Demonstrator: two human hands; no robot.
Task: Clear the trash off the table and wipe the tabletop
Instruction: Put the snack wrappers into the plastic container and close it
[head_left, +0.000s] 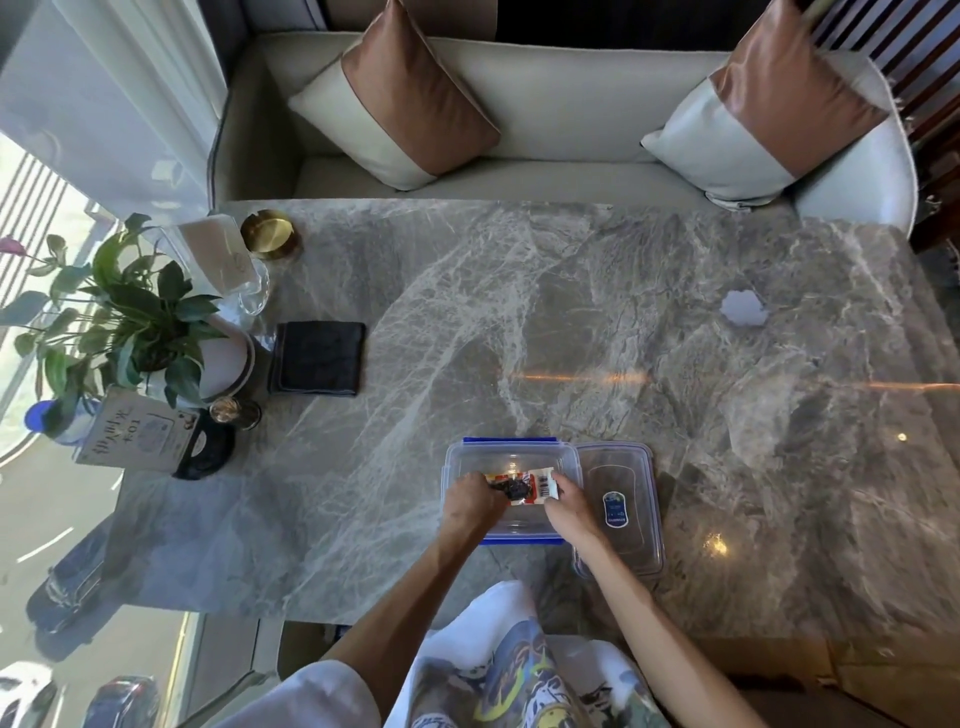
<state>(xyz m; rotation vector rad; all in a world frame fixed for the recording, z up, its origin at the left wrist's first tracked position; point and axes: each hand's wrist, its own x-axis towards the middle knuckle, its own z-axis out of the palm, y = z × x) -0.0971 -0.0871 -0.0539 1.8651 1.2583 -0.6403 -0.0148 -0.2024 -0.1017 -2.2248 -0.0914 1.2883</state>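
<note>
A clear plastic container with blue clips stands on the grey marble table near its front edge. Both my hands are over it, holding a crumpled snack wrapper between them. My left hand grips the wrapper's left end. My right hand pinches its white right end with the barcode. The container's clear lid lies flat just right of it. A folded black cloth lies at the table's left.
At the left edge stand a potted plant, a gold ashtray, a clear stand, a small jar and a card sign. A small white scrap lies far right. A sofa with two cushions sits behind.
</note>
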